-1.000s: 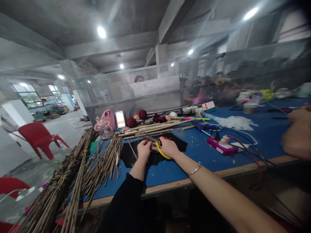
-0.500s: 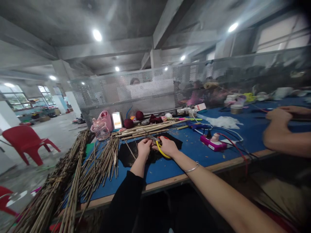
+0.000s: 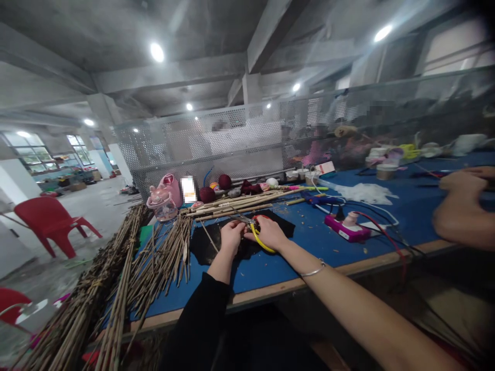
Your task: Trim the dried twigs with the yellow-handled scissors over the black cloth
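Nearest to me, on my remote feed, a stick bundle runs along the left of the black cloth, with loose sticks between the two on the blue table. Over the cloth I see the right hand wrapped around the yellow-handled cutters. The left hand is narrow, its fingertips pinched beside the cutters' metal end; I cannot tell what sits between them. Right of the cloth I make out a purple power strip and, well beyond it, a co-worker's blurred hand. Behind the cloth lie pale rods, then dark red yarn balls, then a mesh screen.
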Motion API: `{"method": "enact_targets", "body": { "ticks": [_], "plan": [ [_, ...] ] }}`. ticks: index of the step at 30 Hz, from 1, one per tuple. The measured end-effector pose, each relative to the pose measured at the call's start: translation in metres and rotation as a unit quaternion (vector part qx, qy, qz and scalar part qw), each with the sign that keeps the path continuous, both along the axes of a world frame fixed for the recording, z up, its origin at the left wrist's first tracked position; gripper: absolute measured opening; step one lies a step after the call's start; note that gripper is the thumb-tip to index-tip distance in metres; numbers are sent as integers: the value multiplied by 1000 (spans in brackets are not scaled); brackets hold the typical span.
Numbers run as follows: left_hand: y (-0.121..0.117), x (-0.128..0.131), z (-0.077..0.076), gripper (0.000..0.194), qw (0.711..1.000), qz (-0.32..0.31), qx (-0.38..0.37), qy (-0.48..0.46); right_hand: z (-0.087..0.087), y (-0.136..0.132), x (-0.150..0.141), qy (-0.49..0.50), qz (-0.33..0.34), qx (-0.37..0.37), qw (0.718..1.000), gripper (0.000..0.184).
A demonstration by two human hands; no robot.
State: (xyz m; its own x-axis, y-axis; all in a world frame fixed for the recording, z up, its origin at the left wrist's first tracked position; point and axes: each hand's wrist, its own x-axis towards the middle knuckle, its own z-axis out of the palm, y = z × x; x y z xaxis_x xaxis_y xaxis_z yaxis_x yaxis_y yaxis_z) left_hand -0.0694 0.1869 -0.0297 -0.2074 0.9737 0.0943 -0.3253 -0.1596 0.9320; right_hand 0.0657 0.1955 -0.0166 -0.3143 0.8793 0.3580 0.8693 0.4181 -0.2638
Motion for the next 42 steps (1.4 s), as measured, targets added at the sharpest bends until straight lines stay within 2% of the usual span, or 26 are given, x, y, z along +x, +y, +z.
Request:
{"method": "enact_targets", "body": {
  "ticks": [5, 13, 23, 32, 42],
  "plan": [
    [-2, 1, 3, 16, 999, -15, -16, -27, -2, 0, 2, 3, 4, -13, 1000, 56],
    [-2, -1, 1, 8, 999, 29, 0, 23, -2, 1, -1, -25, -15, -44, 999, 56],
    [-2, -3, -1, 12, 998, 42, 2, 53, 1, -3, -1, -22, -35, -79, 996, 65],
    [1, -4, -2, 16, 999, 32, 15, 32, 1, -2, 1, -27, -44, -64, 997, 60],
    [-2, -1, 1, 8, 999, 26, -27, 28, -4, -1, 1, -22, -17, -19, 999, 65]
  ]
}}
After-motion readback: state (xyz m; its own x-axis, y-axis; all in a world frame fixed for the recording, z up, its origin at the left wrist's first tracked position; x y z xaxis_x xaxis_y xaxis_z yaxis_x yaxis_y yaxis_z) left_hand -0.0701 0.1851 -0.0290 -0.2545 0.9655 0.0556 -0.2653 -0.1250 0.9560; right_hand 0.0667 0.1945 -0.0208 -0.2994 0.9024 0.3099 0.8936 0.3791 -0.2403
